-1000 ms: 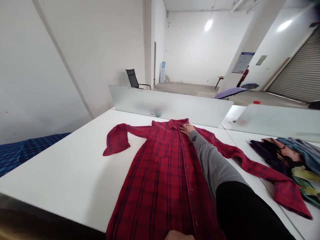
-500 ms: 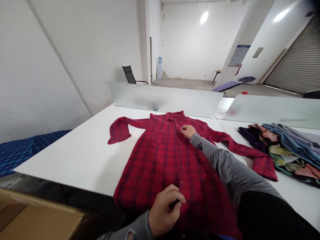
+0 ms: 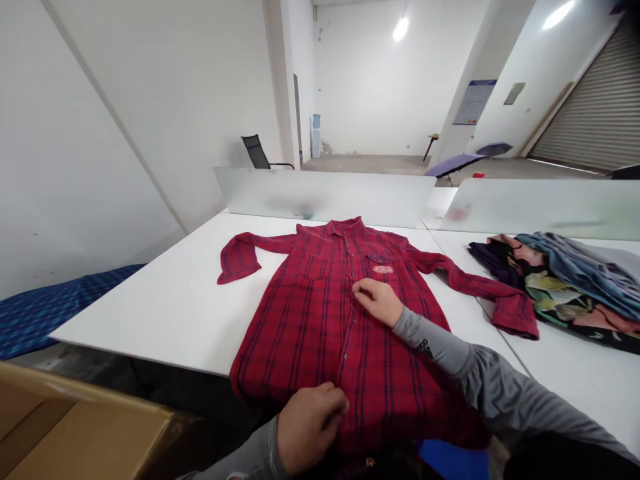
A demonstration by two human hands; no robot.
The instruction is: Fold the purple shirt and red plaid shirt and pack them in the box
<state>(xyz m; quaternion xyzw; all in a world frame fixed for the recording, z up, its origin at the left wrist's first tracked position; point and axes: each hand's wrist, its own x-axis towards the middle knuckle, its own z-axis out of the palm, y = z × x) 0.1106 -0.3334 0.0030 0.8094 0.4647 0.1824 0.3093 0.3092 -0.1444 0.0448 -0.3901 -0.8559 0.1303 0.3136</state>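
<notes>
A red plaid button-up shirt (image 3: 295, 327) lies front up on the white table, collar away from me and both sleeves spread out. Its lower part reaches over the near edge. My right hand (image 3: 379, 301) is closed in a pinch on the front placket, just below chest height. Lower down, my left hand (image 3: 311, 427) has curled fingers closed at the placket near the hem; its fingertips are partly hidden. Small buttons run along the placket, and a pale oval patch (image 3: 383, 269) shows below the chest pocket on the right of the view.
Folded clothes (image 3: 560, 280) are heaped on the table at the right, close to a shirt cuff. Frosted dividers (image 3: 325, 193) line the table's far edge. An open cardboard box (image 3: 85, 427) stands at lower left, and blue patterned fabric (image 3: 65, 307) lies beyond the table's left corner.
My right hand has come down the placket toward me, uncovering the chest pocket and patch. My left hand has shifted slightly left and down. The shirt stays spread on the table.
</notes>
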